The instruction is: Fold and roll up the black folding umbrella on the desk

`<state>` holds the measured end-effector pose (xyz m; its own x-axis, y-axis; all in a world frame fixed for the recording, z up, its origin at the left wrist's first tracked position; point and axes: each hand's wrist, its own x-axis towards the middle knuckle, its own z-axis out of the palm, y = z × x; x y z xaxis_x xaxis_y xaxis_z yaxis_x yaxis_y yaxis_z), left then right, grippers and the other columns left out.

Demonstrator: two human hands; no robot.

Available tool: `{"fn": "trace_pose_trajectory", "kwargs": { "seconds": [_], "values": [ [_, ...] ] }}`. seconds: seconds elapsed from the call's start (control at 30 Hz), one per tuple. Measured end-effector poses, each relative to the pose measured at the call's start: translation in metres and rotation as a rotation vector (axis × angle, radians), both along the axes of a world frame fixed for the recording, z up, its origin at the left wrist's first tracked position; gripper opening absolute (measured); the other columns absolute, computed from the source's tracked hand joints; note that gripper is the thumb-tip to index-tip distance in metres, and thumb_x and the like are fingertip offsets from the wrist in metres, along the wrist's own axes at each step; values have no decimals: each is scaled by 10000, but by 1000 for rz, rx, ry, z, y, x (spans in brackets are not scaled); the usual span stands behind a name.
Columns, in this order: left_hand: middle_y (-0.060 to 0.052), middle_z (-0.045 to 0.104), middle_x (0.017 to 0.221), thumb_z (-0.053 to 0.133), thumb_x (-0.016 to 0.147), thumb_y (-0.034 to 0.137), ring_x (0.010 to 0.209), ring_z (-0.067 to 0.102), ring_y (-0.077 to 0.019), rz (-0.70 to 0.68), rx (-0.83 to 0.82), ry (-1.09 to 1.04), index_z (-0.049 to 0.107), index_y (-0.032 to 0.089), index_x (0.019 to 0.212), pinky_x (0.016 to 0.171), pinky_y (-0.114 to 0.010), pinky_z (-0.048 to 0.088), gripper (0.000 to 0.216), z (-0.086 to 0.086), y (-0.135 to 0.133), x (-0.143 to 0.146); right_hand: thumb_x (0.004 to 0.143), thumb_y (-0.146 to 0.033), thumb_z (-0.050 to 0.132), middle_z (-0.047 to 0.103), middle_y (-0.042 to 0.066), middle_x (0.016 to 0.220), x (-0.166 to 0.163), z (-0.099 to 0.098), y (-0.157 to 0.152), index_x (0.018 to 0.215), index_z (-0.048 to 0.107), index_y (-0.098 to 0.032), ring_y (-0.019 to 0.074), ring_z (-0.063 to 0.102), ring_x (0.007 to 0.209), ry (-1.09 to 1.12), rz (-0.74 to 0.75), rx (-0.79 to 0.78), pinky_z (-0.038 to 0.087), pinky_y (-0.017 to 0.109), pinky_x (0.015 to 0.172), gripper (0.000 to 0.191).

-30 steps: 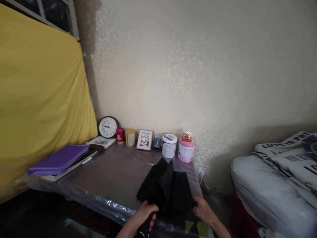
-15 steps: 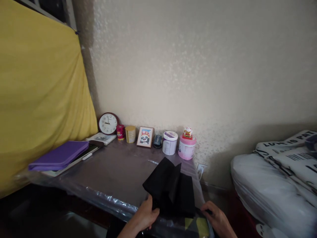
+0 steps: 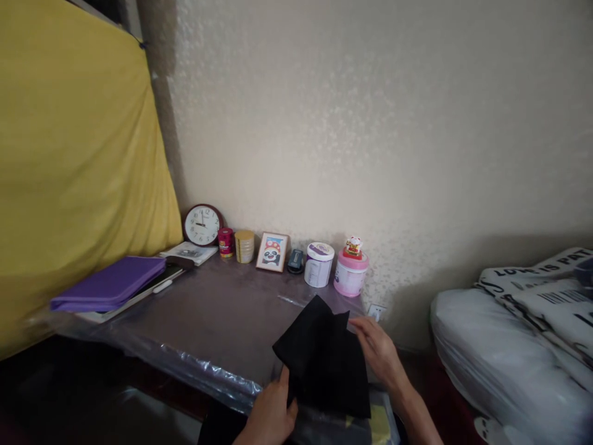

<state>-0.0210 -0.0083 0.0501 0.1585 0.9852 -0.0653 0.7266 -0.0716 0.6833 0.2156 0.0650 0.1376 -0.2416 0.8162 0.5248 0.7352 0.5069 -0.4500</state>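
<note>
I'm seeing black cloth (image 3: 324, 364), matte, creased, peaked, lying over the table's (image 3: 217, 309) near-right edge | right hand (image 3: 375, 349) is pinching its upper-right tip | left hand (image 3: 271, 413) is touching its lower left, grip unclear to me | tabletop is stretching left toward a purple folder (image 3: 111, 284); tubs (image 3: 319, 266) are standing behind

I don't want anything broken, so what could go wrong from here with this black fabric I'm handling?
The pink tub stands beyond the black fabric; a wide swing might knock off the cat figurine perched on its lid. The right hand seems to have only its fingertips at an upper corner, so that corner could slip free. The fabric also overlaps the near end of the plastic-covered table, so it might drag the cover.
</note>
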Motion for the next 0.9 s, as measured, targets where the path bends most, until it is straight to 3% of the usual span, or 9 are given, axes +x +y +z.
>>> {"fn": "trace_pose_trajectory", "kwargs": {
  "seconds": [0.1, 0.2, 0.3, 0.47, 0.57, 0.7, 0.9],
  "values": [
    [-97, 585, 1106, 435, 746, 197, 979, 562, -190, 21, -17, 107, 164, 144, 1360, 820, -250, 383, 673, -2, 0, 3, 840, -168, 344, 555, 64, 1121, -43, 10, 14, 1053, 563, -222, 167, 516, 1040, -129, 150, 38, 410, 333, 916, 310],
    [-124, 561, 1147, 441, 719, 159, 1014, 545, -210, 26, -42, 164, 145, 103, 1363, 849, -269, 374, 711, 0, 0, 5, 802, -74, 331, 485, 62, 1248, -74, 3, 26, 1132, 524, -206, 159, 463, 1126, -314, 271, 42, 383, 315, 954, 405],
    [-138, 541, 1171, 433, 735, 162, 1038, 530, -207, 24, -34, 139, 141, 87, 1359, 862, -259, 358, 692, 2, -1, 5, 769, -34, 335, 433, 81, 1299, -90, -6, 36, 1210, 456, -188, 159, 459, 1135, -445, 295, 20, 398, 285, 928, 482],
    [-122, 587, 1076, 409, 769, 189, 936, 576, -194, 53, -64, 70, 196, 122, 1311, 755, -250, 379, 587, 3, -3, 2, 806, -74, 351, 570, 62, 1041, -97, -5, 46, 1022, 551, -196, 139, 571, 904, -571, 265, -44, 442, 226, 775, 318],
    [-103, 618, 992, 412, 772, 198, 882, 596, -190, 63, -48, 32, 222, 131, 1268, 710, -245, 381, 535, 1, -4, 2, 837, -128, 363, 576, 40, 937, -94, -2, 48, 898, 566, -202, 132, 573, 832, -623, 245, -62, 432, 210, 725, 224],
    [-91, 629, 959, 398, 784, 219, 852, 603, -197, 71, -23, 6, 206, 146, 1259, 668, -247, 379, 517, -1, -6, 3, 869, -163, 336, 562, 34, 918, -91, 2, 50, 907, 547, -200, 123, 572, 781, -600, 233, -43, 423, 204, 683, 217],
    [-103, 582, 1088, 382, 787, 188, 902, 586, -191, 50, -65, 73, 111, 142, 1343, 696, -240, 372, 620, 4, -9, 5, 888, -158, 309, 541, 39, 963, -101, 2, 58, 955, 526, -202, 109, 573, 779, -549, 137, -16, 416, 199, 698, 231]
  ]
}}
